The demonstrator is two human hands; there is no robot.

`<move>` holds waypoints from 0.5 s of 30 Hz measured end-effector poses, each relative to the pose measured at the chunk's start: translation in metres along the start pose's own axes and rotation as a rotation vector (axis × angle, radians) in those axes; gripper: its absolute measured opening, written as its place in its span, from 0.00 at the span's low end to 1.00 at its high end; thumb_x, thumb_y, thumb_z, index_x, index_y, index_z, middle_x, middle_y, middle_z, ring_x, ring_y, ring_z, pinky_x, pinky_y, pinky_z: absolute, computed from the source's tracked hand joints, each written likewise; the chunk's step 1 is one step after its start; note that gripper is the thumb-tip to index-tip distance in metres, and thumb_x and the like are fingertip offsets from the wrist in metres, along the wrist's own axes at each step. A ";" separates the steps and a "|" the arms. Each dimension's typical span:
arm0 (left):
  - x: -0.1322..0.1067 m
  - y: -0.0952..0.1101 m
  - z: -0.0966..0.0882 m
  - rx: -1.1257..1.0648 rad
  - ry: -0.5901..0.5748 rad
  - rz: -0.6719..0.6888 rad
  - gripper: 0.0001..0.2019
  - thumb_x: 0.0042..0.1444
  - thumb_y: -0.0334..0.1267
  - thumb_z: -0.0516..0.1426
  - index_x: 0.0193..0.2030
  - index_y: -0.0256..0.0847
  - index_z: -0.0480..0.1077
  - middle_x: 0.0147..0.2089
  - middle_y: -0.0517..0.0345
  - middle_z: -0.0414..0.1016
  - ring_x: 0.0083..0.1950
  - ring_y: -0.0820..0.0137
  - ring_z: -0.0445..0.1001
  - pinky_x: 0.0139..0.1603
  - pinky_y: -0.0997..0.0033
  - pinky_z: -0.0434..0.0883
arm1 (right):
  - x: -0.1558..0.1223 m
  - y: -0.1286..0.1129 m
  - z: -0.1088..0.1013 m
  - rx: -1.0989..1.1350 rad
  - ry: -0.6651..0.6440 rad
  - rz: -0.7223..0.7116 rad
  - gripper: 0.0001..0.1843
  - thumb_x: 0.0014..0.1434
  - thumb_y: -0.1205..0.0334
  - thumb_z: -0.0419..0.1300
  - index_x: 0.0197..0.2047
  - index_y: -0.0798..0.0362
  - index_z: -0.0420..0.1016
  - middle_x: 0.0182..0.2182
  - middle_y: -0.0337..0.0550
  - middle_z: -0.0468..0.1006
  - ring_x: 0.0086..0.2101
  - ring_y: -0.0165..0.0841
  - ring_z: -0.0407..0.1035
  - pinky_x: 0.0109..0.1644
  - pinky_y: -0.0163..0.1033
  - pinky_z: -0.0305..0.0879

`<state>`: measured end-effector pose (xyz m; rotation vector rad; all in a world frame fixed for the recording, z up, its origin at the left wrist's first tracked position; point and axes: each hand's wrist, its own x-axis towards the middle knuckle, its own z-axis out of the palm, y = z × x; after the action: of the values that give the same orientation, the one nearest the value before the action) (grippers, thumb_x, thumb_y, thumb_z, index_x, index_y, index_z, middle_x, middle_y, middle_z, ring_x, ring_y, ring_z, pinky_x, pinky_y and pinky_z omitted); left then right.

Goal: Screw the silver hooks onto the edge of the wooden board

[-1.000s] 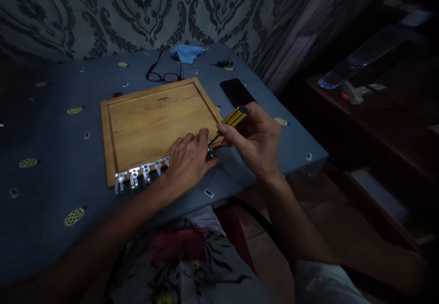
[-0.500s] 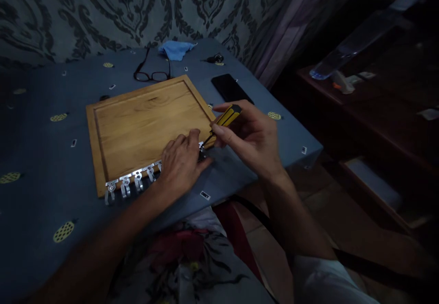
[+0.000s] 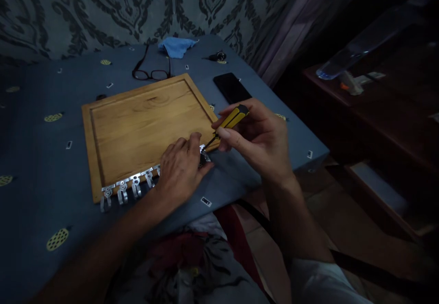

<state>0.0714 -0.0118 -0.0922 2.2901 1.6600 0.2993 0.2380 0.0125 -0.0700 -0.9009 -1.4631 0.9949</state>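
A wooden board (image 3: 144, 121) lies on the blue tablecloth (image 3: 44, 157). Along its near edge runs a metal rail of hooks (image 3: 128, 186). My left hand (image 3: 180, 169) lies curled over the right end of that rail, pressing it to the board. My right hand (image 3: 262, 139) grips a yellow-and-black screwdriver (image 3: 231, 120), whose tip points down at the rail's right end by my left fingertips. The part under my left hand is hidden.
Glasses (image 3: 151, 68), a blue cloth (image 3: 176, 45), a small dark object (image 3: 216, 57) and a black phone (image 3: 231, 88) lie beyond the board. The table's right edge drops to a dark wooden shelf unit (image 3: 377, 112). Patterned curtain behind.
The view has shifted a little, so the board sits further left. Both hands keep the same hold at the rail's right end; the screwdriver stays at the same spot.
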 end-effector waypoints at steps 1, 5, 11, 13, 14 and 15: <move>0.000 0.000 0.000 0.000 -0.001 -0.004 0.28 0.65 0.42 0.66 0.65 0.40 0.59 0.55 0.46 0.80 0.58 0.51 0.79 0.59 0.50 0.76 | 0.000 -0.001 -0.002 -0.008 -0.017 -0.004 0.18 0.57 0.46 0.75 0.44 0.46 0.80 0.34 0.35 0.82 0.23 0.27 0.74 0.27 0.36 0.77; -0.001 0.001 0.000 0.015 0.012 -0.013 0.27 0.63 0.40 0.67 0.63 0.42 0.61 0.55 0.48 0.81 0.58 0.52 0.79 0.58 0.52 0.75 | 0.000 -0.001 -0.005 -0.034 -0.020 -0.043 0.16 0.64 0.45 0.70 0.46 0.48 0.83 0.35 0.37 0.82 0.23 0.26 0.74 0.27 0.35 0.75; -0.001 -0.001 0.002 0.012 0.057 0.026 0.26 0.63 0.40 0.67 0.62 0.41 0.61 0.53 0.48 0.82 0.56 0.52 0.80 0.58 0.52 0.74 | -0.001 0.002 -0.001 -0.041 0.073 -0.034 0.15 0.56 0.49 0.76 0.33 0.49 0.80 0.29 0.35 0.81 0.20 0.25 0.69 0.23 0.34 0.71; -0.002 -0.002 0.003 0.006 0.058 0.033 0.26 0.62 0.39 0.67 0.62 0.40 0.61 0.53 0.48 0.82 0.56 0.52 0.80 0.57 0.52 0.74 | -0.001 0.002 -0.001 0.002 0.054 -0.026 0.15 0.55 0.51 0.78 0.33 0.49 0.79 0.29 0.34 0.81 0.21 0.25 0.70 0.24 0.33 0.72; -0.002 -0.002 0.003 0.000 0.062 0.036 0.26 0.63 0.39 0.67 0.61 0.40 0.61 0.53 0.49 0.82 0.56 0.53 0.80 0.57 0.53 0.73 | -0.001 0.001 -0.002 0.016 0.039 -0.022 0.14 0.55 0.52 0.78 0.34 0.48 0.80 0.30 0.34 0.81 0.21 0.25 0.70 0.25 0.33 0.73; -0.002 -0.002 0.004 -0.006 0.067 0.039 0.25 0.63 0.39 0.67 0.61 0.41 0.61 0.53 0.49 0.82 0.56 0.53 0.80 0.57 0.53 0.73 | -0.001 0.001 -0.003 0.020 0.024 -0.021 0.14 0.55 0.52 0.78 0.37 0.48 0.81 0.32 0.34 0.82 0.22 0.25 0.71 0.26 0.34 0.74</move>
<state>0.0700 -0.0136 -0.0963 2.3348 1.6446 0.3938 0.2414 0.0118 -0.0709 -0.8790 -1.4373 0.9781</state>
